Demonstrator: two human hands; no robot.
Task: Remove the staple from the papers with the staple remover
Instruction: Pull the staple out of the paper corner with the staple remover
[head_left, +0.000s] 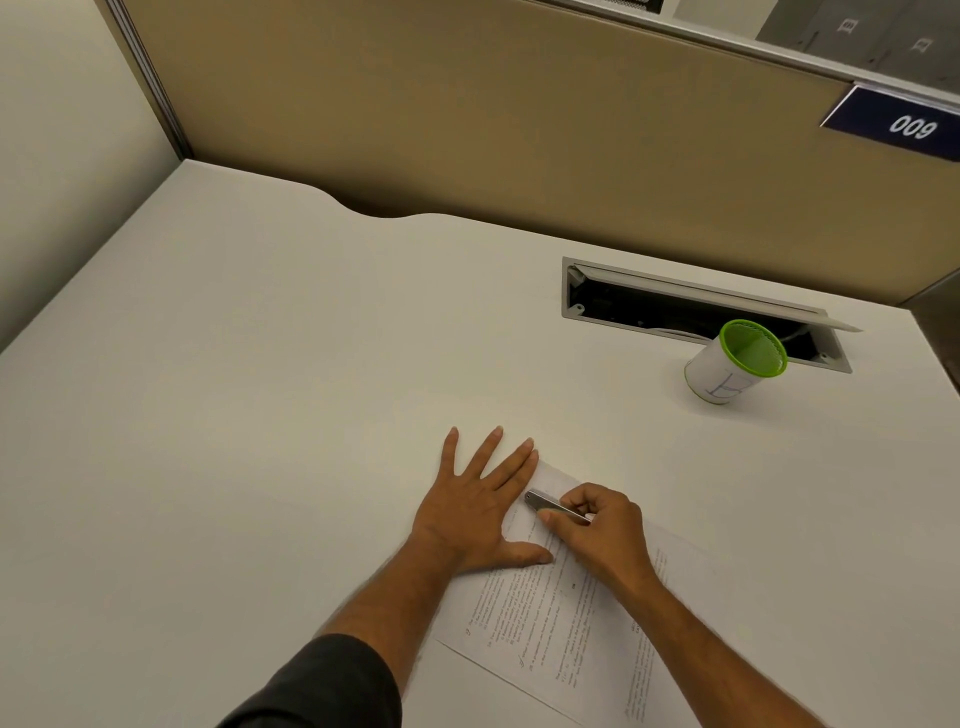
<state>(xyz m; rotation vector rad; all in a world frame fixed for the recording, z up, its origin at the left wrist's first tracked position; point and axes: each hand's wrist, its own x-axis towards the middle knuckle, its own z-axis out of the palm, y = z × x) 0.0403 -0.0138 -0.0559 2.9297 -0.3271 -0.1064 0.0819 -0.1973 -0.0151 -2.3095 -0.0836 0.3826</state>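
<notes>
Printed papers (566, 618) lie at an angle on the white desk, near its front edge. My left hand (478, 509) rests flat on their far left corner, fingers spread, pinning them down. My right hand (597, 530) is shut on a slim metal staple remover (553, 505). Its tip points left, close to my left index finger and over the top of the page. I cannot make out the staple itself.
A green-rimmed white pen cup (732, 371) stands at the right. Just behind it is an open cable slot (691, 312) in the desk (260, 389). A tan partition wall (519, 130) closes the back.
</notes>
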